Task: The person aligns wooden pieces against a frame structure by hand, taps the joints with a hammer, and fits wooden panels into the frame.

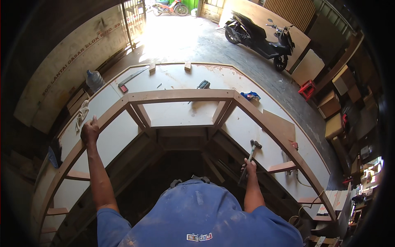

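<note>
wooden frame (177,95) stretches over the white board (177,113) in an angled arc. at left, a pale cloth (82,114) lies near the left hand (90,131), whose fingers wrap the frame's bar, likely to steady it. mid-board, a dark tool (203,85) lies past the far bar, perhaps within reach. at right, the right hand (248,166) grips a hammer (252,149), fingers closed around its handle, head pointing away, likely leaving room to swing.

Left arm (100,179) outstretched, right fingers (246,166) curled
</note>
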Tool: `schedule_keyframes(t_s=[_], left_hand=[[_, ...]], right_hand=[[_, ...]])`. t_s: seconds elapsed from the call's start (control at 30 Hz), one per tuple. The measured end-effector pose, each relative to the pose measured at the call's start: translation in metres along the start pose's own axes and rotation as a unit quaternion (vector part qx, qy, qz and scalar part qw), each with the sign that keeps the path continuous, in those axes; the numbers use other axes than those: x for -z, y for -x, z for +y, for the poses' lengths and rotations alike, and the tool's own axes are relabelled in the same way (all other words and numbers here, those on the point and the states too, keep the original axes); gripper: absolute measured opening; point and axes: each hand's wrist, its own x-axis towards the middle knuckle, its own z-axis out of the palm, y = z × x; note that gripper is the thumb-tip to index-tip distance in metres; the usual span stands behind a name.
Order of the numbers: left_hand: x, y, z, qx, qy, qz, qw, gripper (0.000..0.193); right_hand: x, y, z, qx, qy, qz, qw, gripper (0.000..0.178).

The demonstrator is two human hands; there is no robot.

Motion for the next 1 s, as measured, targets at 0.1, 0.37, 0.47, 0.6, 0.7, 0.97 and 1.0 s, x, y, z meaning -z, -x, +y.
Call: schedule_keyframes(t_s=[0.1, 0.37, 0.47, 0.6, 0.7, 0.97, 1.0], left_hand=[[-0.019, -0.003, -0.003, -0.03, 0.04, 0.068, 0.996, 0.045], [-0.023, 0.048, 0.227, -0.329, 0.281, -0.044, 0.9, 0.041], [-0.036, 0.065, 0.298, -0.423, 0.311, -0.179, 0.832, 0.058], [-0.068, 0.071, 0.377, -0.484, 0.266, -0.339, 0.762, 0.081], [-0.103, 0.069, 0.419, -0.525, 0.258, -0.364, 0.725, 0.088], [-0.141, 0.082, 0.477, -0.545, 0.282, -0.501, 0.611, 0.08], [-0.14, 0.079, 0.482, -0.542, 0.275, -0.513, 0.607, 0.075]], right_hand=[[-0.011, -0.002, -0.021, -0.019, -0.099, -0.031, 0.994, 0.025], [0.006, 0.037, -0.042, -0.005, 0.005, -0.088, 0.996, 0.019], [-0.004, 0.116, -0.094, 0.051, 0.098, -0.144, 0.983, 0.019], [-0.006, 0.176, -0.145, 0.055, 0.1, -0.203, 0.972, 0.017], [-0.008, 0.2, -0.184, 0.201, 0.127, -0.228, 0.944, 0.018], [-0.007, 0.216, -0.299, 0.214, 0.08, -0.066, 0.971, 0.024], [-0.007, 0.207, -0.311, 0.229, 0.098, -0.052, 0.967, 0.026]])
